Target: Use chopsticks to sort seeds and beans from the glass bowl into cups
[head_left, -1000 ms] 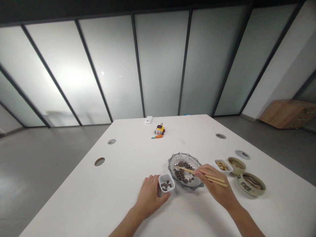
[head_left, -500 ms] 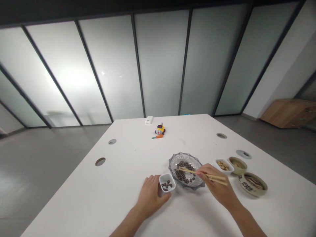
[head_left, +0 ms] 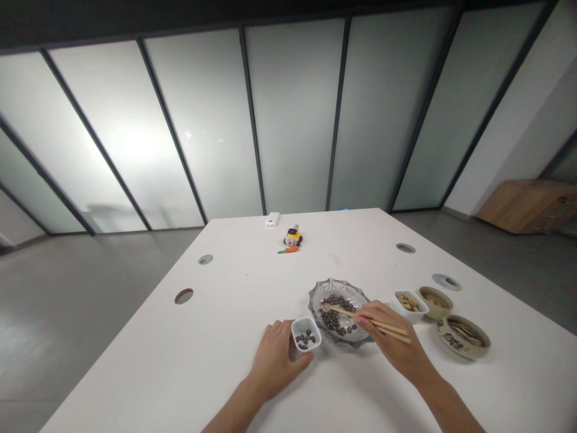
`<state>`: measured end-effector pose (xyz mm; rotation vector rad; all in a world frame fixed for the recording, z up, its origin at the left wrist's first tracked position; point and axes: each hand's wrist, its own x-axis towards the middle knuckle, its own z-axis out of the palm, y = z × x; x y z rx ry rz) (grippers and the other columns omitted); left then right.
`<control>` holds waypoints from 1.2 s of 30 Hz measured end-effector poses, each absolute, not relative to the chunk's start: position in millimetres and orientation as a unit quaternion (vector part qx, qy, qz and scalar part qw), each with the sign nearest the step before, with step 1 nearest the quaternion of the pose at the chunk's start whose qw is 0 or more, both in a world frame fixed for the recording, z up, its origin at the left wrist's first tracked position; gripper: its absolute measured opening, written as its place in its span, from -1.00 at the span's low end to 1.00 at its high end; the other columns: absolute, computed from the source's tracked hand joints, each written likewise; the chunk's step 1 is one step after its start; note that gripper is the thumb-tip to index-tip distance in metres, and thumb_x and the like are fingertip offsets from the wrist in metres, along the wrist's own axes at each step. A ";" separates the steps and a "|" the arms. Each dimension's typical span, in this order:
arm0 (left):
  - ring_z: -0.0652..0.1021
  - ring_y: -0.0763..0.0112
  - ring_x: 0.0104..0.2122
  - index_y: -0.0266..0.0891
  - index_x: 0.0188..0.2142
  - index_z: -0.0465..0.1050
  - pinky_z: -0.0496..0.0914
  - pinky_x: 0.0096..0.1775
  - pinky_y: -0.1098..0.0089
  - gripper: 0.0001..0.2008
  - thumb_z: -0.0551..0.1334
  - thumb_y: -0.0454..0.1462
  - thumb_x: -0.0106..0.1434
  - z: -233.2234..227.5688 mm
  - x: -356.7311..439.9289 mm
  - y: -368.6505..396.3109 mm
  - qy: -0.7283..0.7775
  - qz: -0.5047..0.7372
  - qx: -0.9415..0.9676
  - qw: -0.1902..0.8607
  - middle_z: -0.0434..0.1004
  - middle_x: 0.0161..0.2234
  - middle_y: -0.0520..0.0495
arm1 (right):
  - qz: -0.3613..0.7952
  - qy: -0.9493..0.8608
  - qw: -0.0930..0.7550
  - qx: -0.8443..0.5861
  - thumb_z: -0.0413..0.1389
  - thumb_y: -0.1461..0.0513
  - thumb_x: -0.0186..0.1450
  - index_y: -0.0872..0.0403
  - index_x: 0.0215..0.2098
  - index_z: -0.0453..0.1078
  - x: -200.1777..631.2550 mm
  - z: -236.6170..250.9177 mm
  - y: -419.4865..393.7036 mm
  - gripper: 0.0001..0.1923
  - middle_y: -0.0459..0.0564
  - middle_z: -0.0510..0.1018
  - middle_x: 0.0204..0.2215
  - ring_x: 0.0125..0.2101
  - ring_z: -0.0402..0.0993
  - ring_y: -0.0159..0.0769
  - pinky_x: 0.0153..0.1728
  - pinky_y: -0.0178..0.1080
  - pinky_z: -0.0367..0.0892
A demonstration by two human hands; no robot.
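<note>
My left hand curls around a small square white dish, its thumb along the near side. Several dark brown beans lie inside. My right hand grips a pair of wooden chopsticks, tips pointing left and down into a clear fluted glass bowl. Dark glossy beans cover much of the bowl's bottom, and the chopstick tips are among those at the left. Whether a bean is pinched between the tips I cannot tell. The dish stands close to the bowl's near left edge.
Right of my right hand are a white dish of pale nuts, a greenish bowl and a lettered bowl with brown strips. Farther back lie a toy car, a toy carrot and a white box. Round holes pierce the tabletop.
My right hand and the chopsticks have shifted slightly left, the tips staying over the left part of the glass bowl. My left hand keeps its hold on the dish.
</note>
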<state>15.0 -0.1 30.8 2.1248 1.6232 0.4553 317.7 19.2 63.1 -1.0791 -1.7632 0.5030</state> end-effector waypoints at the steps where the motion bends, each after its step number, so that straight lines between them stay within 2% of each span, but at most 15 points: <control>1: 0.59 0.01 0.01 -0.10 -0.01 0.48 0.36 0.13 0.14 -0.69 0.45 -0.10 0.35 30.9 15.0 -0.1 0.585 0.164 0.765 0.213 0.66 -0.01 -0.12 | 0.213 -0.724 0.484 -0.443 0.22 -0.11 0.58 -0.03 -0.26 0.69 316.8 63.7 18.6 -0.57 0.03 0.71 -0.30 -0.31 0.69 -0.17 -0.25 -0.21 0.61; 17: 0.58 0.02 0.02 -0.11 -0.01 0.49 0.35 0.15 0.14 -0.70 0.45 -0.14 0.35 35.0 16.1 -1.0 0.584 0.163 0.765 0.218 0.66 -0.01 -0.11 | 0.208 -0.729 0.494 -0.426 0.25 -0.09 0.56 -0.06 -0.23 0.74 313.1 64.1 18.6 -0.61 0.05 0.74 -0.25 -0.26 0.73 -0.15 -0.22 -0.21 0.63; 36: 0.58 0.03 0.03 -0.11 0.02 0.50 0.35 0.14 0.15 -0.69 0.43 -0.10 0.36 36.4 15.5 -0.6 0.588 0.151 0.764 0.216 0.66 0.01 -0.12 | 0.190 -0.718 0.492 -0.454 0.19 -0.17 0.58 -0.04 -0.29 0.69 317.4 65.0 20.0 -0.51 0.04 0.71 -0.33 -0.32 0.69 -0.16 -0.29 -0.20 0.59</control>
